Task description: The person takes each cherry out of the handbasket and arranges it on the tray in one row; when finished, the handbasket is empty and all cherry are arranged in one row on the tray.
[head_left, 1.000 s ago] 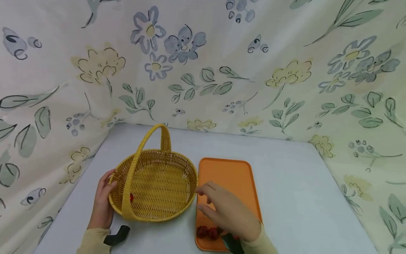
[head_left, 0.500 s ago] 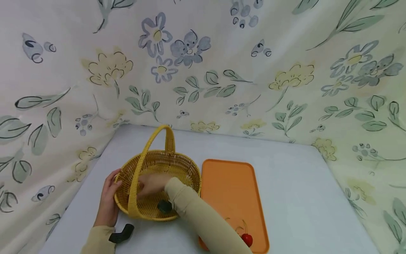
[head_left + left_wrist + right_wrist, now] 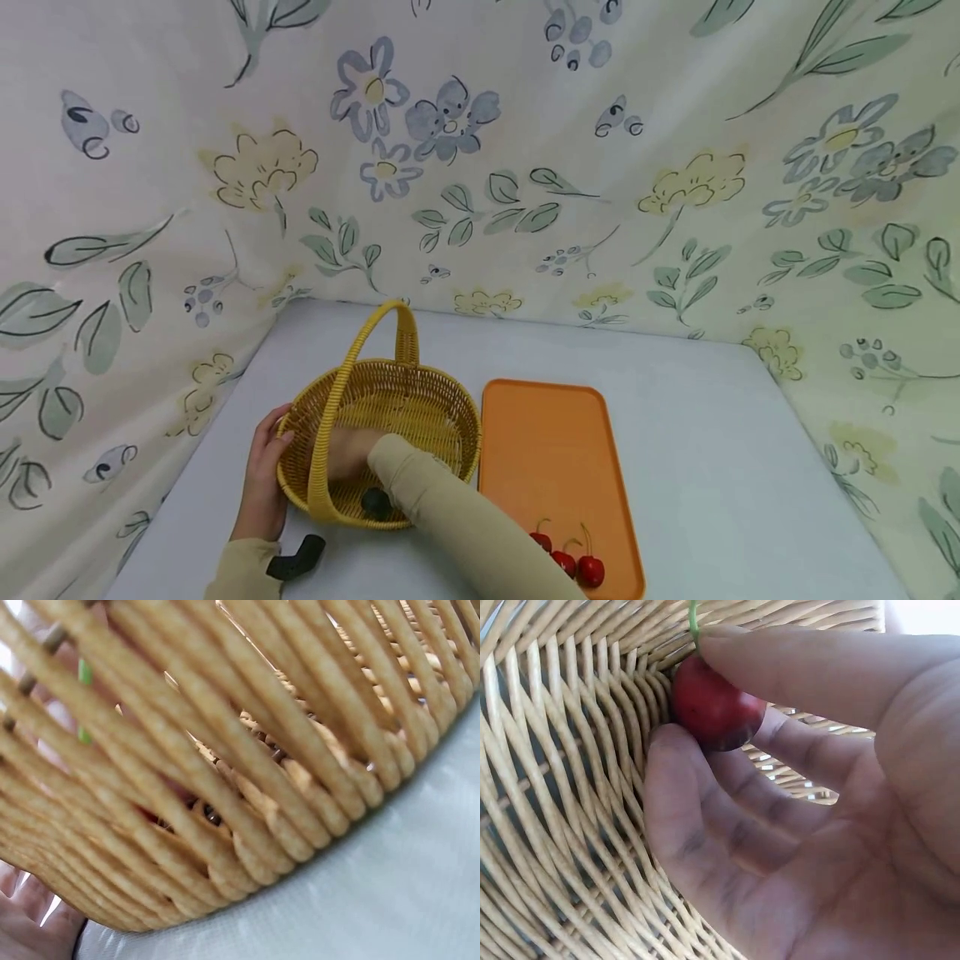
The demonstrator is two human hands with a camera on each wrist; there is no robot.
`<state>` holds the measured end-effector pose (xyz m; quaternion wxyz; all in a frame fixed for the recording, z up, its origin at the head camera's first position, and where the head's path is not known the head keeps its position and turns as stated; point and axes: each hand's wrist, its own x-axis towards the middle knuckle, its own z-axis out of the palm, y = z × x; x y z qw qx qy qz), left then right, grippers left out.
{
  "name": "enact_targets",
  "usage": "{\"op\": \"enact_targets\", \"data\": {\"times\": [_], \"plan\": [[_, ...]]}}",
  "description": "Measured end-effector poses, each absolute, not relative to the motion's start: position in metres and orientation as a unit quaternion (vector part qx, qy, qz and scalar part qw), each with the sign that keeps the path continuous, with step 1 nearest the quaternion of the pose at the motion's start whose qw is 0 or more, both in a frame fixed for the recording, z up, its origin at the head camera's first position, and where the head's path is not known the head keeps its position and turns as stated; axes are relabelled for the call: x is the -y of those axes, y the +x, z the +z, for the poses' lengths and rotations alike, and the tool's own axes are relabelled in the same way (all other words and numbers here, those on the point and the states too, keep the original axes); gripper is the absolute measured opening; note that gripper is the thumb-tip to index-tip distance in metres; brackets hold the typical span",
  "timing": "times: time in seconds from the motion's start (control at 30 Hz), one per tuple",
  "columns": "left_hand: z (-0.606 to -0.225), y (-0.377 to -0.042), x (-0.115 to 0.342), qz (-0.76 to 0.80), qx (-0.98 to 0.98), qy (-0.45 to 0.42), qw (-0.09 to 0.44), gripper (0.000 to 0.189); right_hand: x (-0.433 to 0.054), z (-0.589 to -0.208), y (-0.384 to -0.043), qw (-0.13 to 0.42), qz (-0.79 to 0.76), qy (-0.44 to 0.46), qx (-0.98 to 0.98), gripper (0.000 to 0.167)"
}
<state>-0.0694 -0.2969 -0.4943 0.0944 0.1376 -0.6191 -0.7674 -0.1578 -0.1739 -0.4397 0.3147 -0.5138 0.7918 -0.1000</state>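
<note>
A yellow wicker basket (image 3: 427, 412) with a tall arched handle stands on the left of the table. My left hand (image 3: 261, 479) grips its left rim, thumb over the edge; in the left wrist view some fingers (image 3: 34, 919) show beside the woven wall. Inside the basket, behind the handle, is my right hand (image 3: 351, 452), its fingertips hidden in the head view. The right wrist view shows that hand pinching a red cherry (image 3: 714, 705) with a green stem between thumb and finger, close to the wicker side.
Right of the basket lies an orange tray (image 3: 547, 442). Three red cherries with stems, one of them the rightmost cherry (image 3: 591, 572), sit near its front edge, partly behind my right sleeve (image 3: 465, 521). A floral curtain (image 3: 525, 167) hangs behind the white table (image 3: 712, 467).
My right hand has moved left from over the tray into the basket, where a red spot showed earlier. The cherries on the tray have come into clearer view. My left hand keeps its hold.
</note>
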Motion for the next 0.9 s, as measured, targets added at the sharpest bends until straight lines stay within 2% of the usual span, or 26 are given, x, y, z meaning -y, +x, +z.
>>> {"op": "enact_targets", "data": {"times": [0.13,0.33,0.47,0.6,0.67,0.8,0.9], "plan": [[-0.497,-0.069,0.294,-0.763,0.624,0.139,0.094,0.046,0.169,-0.435,-0.154,0.327,-0.101,-0.49,-0.802,0.011],[-0.498,-0.069,0.298,-0.77,0.62,0.122,0.09,0.045,0.132,-0.4,-0.161,0.293,-0.177,-0.451,-0.825,0.011],[-0.497,-0.07,0.303,-0.784,0.602,0.115,0.1,0.044,0.07,-0.359,-0.169,0.26,-0.261,-0.431,-0.824,0.019],[-0.499,-0.072,0.304,-0.793,0.59,0.113,0.103,0.044,-0.013,-0.34,-0.166,0.229,-0.359,-0.392,-0.815,0.024],[-0.5,-0.072,0.302,-0.794,0.59,0.111,0.1,0.044,-0.056,-0.341,-0.159,0.221,-0.407,-0.349,-0.815,0.025],[-0.501,-0.072,0.301,-0.792,0.592,0.111,0.098,0.044,-0.132,-0.356,-0.136,0.215,-0.444,-0.206,-0.845,0.02],[-0.5,-0.072,0.3,-0.799,0.583,0.106,0.102,0.043,-0.171,-0.376,-0.118,0.208,-0.44,-0.119,-0.866,0.029]]}}
